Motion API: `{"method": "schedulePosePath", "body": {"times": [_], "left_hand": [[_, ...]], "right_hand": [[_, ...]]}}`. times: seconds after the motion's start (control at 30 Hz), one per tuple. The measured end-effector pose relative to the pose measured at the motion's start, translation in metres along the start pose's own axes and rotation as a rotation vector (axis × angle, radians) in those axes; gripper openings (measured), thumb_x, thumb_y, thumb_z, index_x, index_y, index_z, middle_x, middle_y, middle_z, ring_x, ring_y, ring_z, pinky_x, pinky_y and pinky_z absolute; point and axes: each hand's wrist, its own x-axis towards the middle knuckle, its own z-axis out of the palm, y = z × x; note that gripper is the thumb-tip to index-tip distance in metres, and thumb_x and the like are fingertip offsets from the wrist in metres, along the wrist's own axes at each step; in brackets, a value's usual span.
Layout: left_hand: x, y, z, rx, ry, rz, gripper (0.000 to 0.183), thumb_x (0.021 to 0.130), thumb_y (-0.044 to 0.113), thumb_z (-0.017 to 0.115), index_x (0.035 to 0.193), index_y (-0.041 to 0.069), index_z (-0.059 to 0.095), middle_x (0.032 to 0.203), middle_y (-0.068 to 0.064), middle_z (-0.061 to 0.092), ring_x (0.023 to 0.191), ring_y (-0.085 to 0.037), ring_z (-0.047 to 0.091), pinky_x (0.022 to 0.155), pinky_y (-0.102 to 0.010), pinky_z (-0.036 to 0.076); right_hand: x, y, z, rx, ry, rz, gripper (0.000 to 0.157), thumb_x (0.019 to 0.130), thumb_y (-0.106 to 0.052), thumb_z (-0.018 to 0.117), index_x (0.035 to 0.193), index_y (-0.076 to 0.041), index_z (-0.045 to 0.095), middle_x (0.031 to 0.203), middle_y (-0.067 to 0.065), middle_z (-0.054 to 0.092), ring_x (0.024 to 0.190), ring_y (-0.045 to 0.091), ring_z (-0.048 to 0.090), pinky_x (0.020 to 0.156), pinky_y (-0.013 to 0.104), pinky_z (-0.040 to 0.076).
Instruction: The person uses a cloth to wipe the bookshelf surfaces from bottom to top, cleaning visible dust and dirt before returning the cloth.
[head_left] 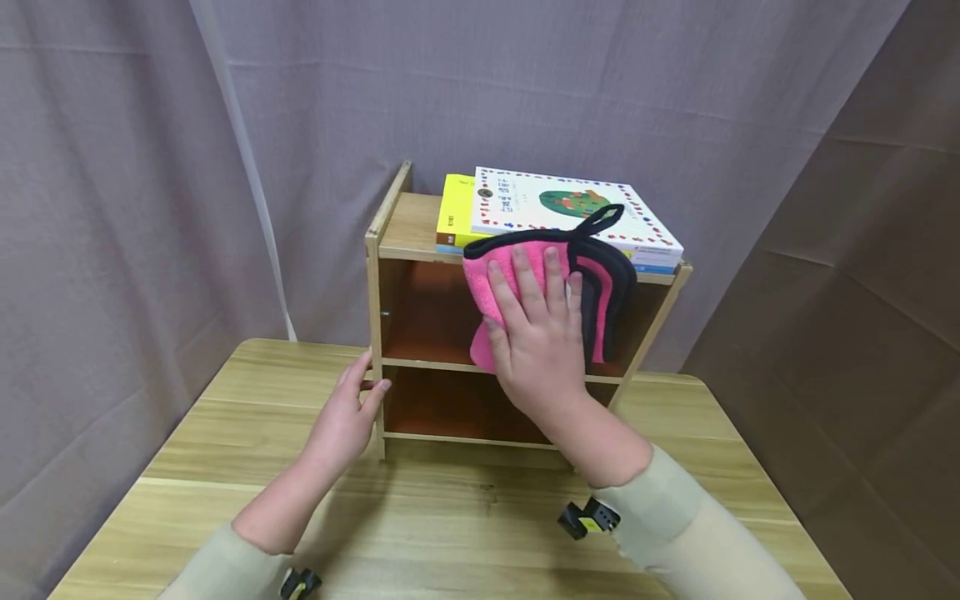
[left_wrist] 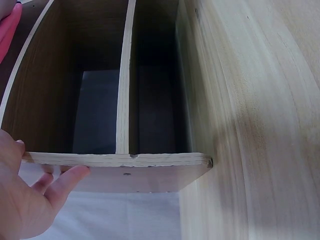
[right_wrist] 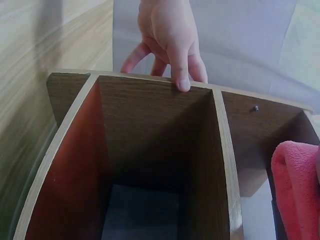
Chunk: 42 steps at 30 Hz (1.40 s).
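A small wooden bookshelf (head_left: 495,364) stands upright on the table. My left hand (head_left: 347,414) holds the edge of its left side panel; in the right wrist view the thumb (right_wrist: 183,82) hooks over the front edge, with the other fingers outside. My right hand (head_left: 538,337) lies with fingers straight and spread on a pink and black towel (head_left: 611,287), pressing it at the front edge of the top shelf. The towel hangs over the upper compartment, its black loop (head_left: 600,218) lying over the books. In the right wrist view the pink towel (right_wrist: 297,185) shows at the right edge.
On top lie stacked books: a white picture book (head_left: 525,204) with a red-dotted border over a yellow book (head_left: 455,208), with blue edges underneath. The wooden table (head_left: 465,517) extends around the shelf. Grey curtains (head_left: 315,125) hang behind and at both sides.
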Motion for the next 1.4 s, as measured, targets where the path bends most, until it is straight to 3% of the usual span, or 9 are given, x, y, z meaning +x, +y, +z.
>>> {"method": "schedulePosePath", "body": {"times": [0.23,0.47,0.73,1.4], "left_hand": [[0.000,0.000,0.001,0.002,0.003,-0.005,0.057,0.105,0.032,0.050,0.157,0.027,0.027,0.150,-0.007,0.040,0.127,-0.028,0.052,0.096,-0.053,0.048],[0.000,0.000,0.001,-0.007,0.003,-0.009,0.056,0.105,0.034,0.050,0.156,0.029,0.028,0.149,-0.006,0.040,0.127,-0.028,0.052,0.095,-0.053,0.049],[0.001,0.001,0.000,-0.007,0.011,0.001,0.055,0.105,0.031,0.051,0.156,0.027,0.030,0.148,-0.007,0.041,0.125,-0.029,0.053,0.095,-0.053,0.049],[0.002,-0.001,0.001,-0.010,0.010,0.024,0.054,0.105,0.028,0.051,0.155,0.027,0.032,0.146,-0.011,0.042,0.123,-0.031,0.054,0.093,-0.053,0.050]], "right_hand": [[0.006,-0.007,0.000,-0.033,-0.056,-0.034,0.058,0.107,-0.045,0.021,0.154,-0.015,0.038,0.164,0.008,0.019,0.151,0.032,-0.001,0.119,0.056,0.000],[0.012,-0.015,0.002,-0.059,-0.119,-0.071,0.057,0.105,-0.042,0.027,0.156,-0.017,0.033,0.165,0.007,0.016,0.151,0.030,-0.004,0.119,0.056,-0.001],[0.022,-0.027,0.006,-0.070,-0.130,-0.138,0.058,0.103,-0.039,0.039,0.156,-0.018,0.032,0.164,0.007,0.017,0.152,0.031,-0.004,0.119,0.056,0.000],[0.046,-0.063,0.019,-0.123,-0.164,-0.186,0.059,0.104,-0.041,0.041,0.158,-0.021,0.029,0.165,0.004,0.015,0.151,0.028,-0.008,0.120,0.052,0.000]]}}
